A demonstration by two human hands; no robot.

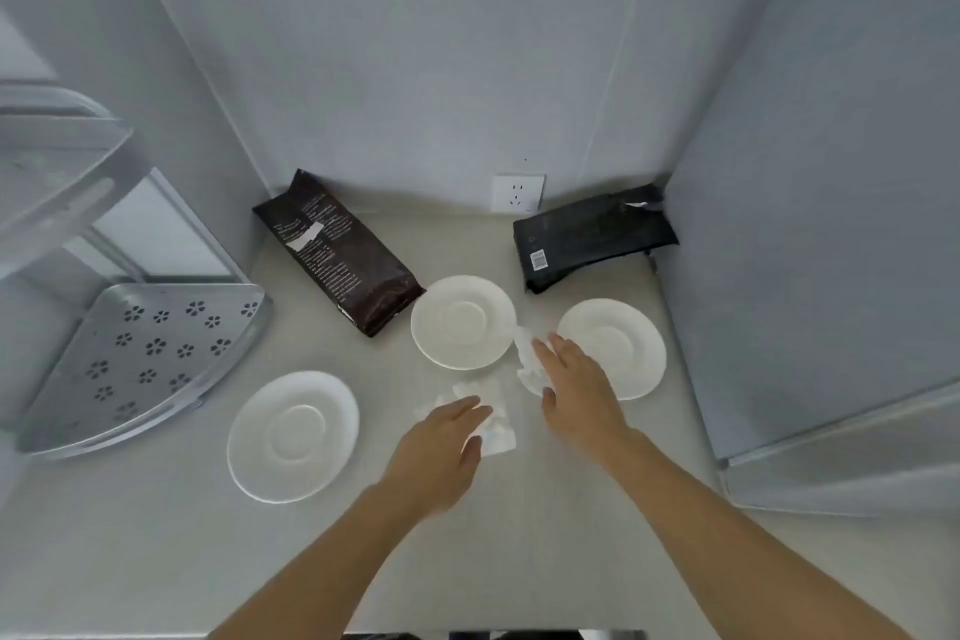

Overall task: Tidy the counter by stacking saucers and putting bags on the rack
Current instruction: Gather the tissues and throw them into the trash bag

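From the head camera I see three white saucers lying separately on the pale counter (156, 561), none stacked: the left saucer (293, 436) sits in the lower left of the middle area, the middle saucer (462, 321) lies near the centre of the frame, and the right saucer (618, 343) lies to its right, partly covered by my right hand (579, 392). The brown bag (337, 252) lies flat and diagonal above and left of the middle saucer, its lower end just beside that saucer's rim. The black bag (592, 234) lies flat toward the upper right, near the corner where the back wall meets the side panel, below a white wall socket (518, 193). The metal corner rack (140, 359), with its flower-shaped perforations, stands at the left edge of the frame, and both bags are well apart from it. Between the saucers lie two crumpled white tissues. My left hand (441, 452) rests with loosely spread fingers on the lower tissue (498, 424), not closed around it. My right hand has its fingers extended and open, lying against the upper tissue (530, 361), which stands between the middle and right saucers; I cannot tell whether the thumb pinches it.
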